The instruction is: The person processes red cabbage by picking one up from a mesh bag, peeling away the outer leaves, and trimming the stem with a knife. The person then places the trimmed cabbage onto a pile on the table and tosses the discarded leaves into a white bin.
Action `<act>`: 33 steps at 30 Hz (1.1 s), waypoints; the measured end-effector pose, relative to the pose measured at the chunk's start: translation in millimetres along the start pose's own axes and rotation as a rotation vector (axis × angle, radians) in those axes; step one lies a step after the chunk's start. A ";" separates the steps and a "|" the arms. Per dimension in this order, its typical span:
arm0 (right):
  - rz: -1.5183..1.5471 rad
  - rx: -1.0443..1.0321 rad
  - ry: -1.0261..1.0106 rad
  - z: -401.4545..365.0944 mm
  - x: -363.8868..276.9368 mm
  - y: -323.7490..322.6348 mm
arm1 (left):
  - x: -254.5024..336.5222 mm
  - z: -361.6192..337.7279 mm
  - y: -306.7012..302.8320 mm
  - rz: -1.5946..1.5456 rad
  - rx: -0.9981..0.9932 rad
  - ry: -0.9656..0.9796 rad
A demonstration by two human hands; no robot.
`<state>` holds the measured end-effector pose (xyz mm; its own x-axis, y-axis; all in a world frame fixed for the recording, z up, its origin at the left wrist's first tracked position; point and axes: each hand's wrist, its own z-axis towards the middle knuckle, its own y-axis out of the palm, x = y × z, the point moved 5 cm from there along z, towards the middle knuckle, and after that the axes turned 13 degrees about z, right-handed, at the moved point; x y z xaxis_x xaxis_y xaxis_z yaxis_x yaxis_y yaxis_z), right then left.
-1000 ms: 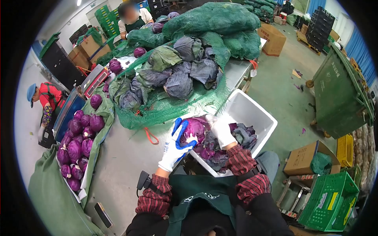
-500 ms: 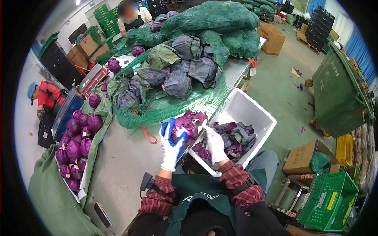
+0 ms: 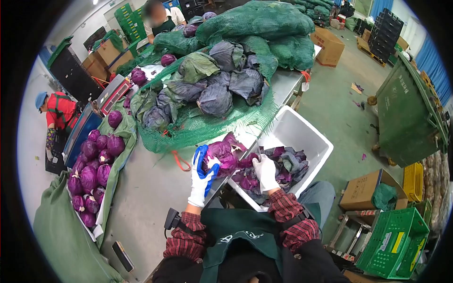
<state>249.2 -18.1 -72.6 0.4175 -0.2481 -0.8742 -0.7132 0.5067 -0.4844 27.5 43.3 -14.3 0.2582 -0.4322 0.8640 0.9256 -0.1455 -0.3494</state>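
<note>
At the table's near edge, my left hand (image 3: 203, 177), in a white glove with blue coating, is closed round a purple cabbage (image 3: 224, 155) from its left side. My right hand (image 3: 265, 173), in a white glove, pinches a purple cabbage leaf (image 3: 246, 162) at the cabbage's right side. Below my right hand stands a white bin (image 3: 317, 148) holding loose purple and dark leaves (image 3: 290, 165). Behind my hands, untrimmed cabbages (image 3: 214, 99) with dull outer leaves lie heaped on a green mesh sack (image 3: 188, 139).
Glossy purple cabbages (image 3: 88, 179) fill a cloth-lined container at the left. A flat dark device (image 3: 122, 256) lies on the metal table (image 3: 141, 203). Full mesh sacks (image 3: 255, 23) are stacked behind. A green wheeled bin (image 3: 408, 111) stands right. Two other people are farther back.
My right hand has shifted right and slightly down, drawing a leaf outward from the cabbage. My left hand keeps its hold, and the cabbage has turned a little.
</note>
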 end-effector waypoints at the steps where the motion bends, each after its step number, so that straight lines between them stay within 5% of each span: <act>1: 0.136 0.050 -0.024 0.1 -7.4 -2.5 | -4.8 0.2 -4.1 0.054 -0.037 0.016; 2: 0.272 0.097 -0.045 -3.6 -13.0 -4.6 | -8.8 0.0 -4.9 0.109 -0.074 0.029; 7: 0.787 -0.502 0.363 -13.3 -72.6 5.6 | -5.5 -8.1 -7.5 0.203 -0.069 0.143; 10: 0.671 -0.516 0.287 -6.9 -78.1 5.5 | 5.1 -5.6 -9.2 0.214 -0.109 0.137; 12: 0.733 -0.434 0.220 -3.8 -86.0 -4.0 | 17.4 7.3 -5.3 0.205 -0.099 0.167; 14: 0.560 -0.393 0.053 10.9 -75.2 -1.2 | 25.4 25.2 7.8 -0.029 -0.298 0.089; 16: 0.400 -0.340 -0.100 16.2 -76.6 -1.5 | 38.9 45.1 17.1 0.193 -0.329 0.181; 18: 0.009 -0.105 -0.367 9.4 -84.1 -0.2 | 45.2 54.9 26.3 0.308 -0.297 0.021; 22: 0.243 -0.016 -0.174 23.7 -41.8 -25.4 | 28.6 47.9 18.6 0.228 -0.251 0.116; 24: 0.556 0.092 0.375 30.2 -4.7 -48.8 | 18.6 40.2 2.7 0.055 -0.282 0.042; 26: 0.062 0.236 0.151 54.6 66.2 -56.0 | 13.9 31.4 -15.9 -0.060 -0.289 -0.080; 28: 0.126 0.328 0.116 45.8 59.7 -63.8 | 6.2 26.0 -30.0 0.061 -0.343 -0.069; 33: 0.655 -0.269 0.007 -1.8 -29.2 8.5 | -15.3 3.8 -35.8 -0.427 -0.355 -0.179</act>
<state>229.9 -8.0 -51.3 -0.1476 0.0326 -0.9885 -0.9311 0.3324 0.1500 -8.5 58.5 -13.6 -0.0460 -0.1172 0.9920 0.8163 -0.5768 -0.0303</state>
